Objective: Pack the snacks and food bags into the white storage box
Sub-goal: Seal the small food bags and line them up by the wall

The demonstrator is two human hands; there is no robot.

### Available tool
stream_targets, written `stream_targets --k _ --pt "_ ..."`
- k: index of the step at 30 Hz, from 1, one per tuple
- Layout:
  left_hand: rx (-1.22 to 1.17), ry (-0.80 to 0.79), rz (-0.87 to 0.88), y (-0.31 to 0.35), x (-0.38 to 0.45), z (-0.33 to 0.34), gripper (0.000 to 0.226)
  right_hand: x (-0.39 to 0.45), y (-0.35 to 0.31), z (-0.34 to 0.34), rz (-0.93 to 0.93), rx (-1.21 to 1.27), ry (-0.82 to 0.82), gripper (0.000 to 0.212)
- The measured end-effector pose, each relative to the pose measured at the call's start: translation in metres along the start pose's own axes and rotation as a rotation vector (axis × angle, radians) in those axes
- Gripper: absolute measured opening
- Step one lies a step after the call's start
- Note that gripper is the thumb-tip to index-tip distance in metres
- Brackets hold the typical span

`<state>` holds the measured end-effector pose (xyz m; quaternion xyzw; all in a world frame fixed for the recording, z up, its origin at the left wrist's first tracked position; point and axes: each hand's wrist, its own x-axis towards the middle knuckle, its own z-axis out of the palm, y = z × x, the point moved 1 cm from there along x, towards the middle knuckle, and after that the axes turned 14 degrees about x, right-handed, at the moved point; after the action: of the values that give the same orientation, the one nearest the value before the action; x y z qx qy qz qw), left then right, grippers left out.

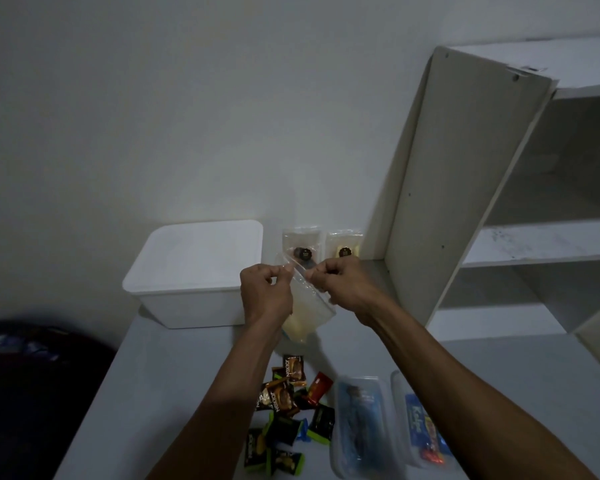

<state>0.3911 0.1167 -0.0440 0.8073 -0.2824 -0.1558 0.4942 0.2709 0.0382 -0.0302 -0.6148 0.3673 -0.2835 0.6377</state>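
Barely begun: white storage box (193, 271) lidded at the table's (160, 375) far edge. Clear food bag (305, 306) pinched between left hand (265, 289) and right hand (340, 282). Snacks (288, 410) waiting at the near edge.

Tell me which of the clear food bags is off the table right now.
The bag pinched at its top edge by the left hand and right hand. The other two bags stand against the wall behind it.

We see two bare forearms, no sleeves in view. Left hand (264, 289) and right hand (340, 282) wear no gloves. No rings or watch show.
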Motion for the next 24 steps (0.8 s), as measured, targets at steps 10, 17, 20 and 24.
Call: stream_targets --k 10,17,20,24 --pt "-0.012 -0.136 -0.052 -0.002 -0.007 -0.004 0.013 -0.006 0.009 0.002 0.018 -0.020 -0.006 0.019" --pt "-0.030 -0.166 -0.110 -0.008 -0.010 -0.005 0.017 -0.007 0.017 0.012 0.068 0.073 0.045 0.029" --pt "-0.022 -0.170 -0.080 -0.009 -0.009 -0.007 0.019 -0.007 0.018 0.018 0.040 0.093 0.073 0.023" --pt "0.006 -0.186 -0.045 -0.014 -0.012 -0.011 0.029 -0.007 0.018 0.024 0.007 0.029 0.084 0.023"
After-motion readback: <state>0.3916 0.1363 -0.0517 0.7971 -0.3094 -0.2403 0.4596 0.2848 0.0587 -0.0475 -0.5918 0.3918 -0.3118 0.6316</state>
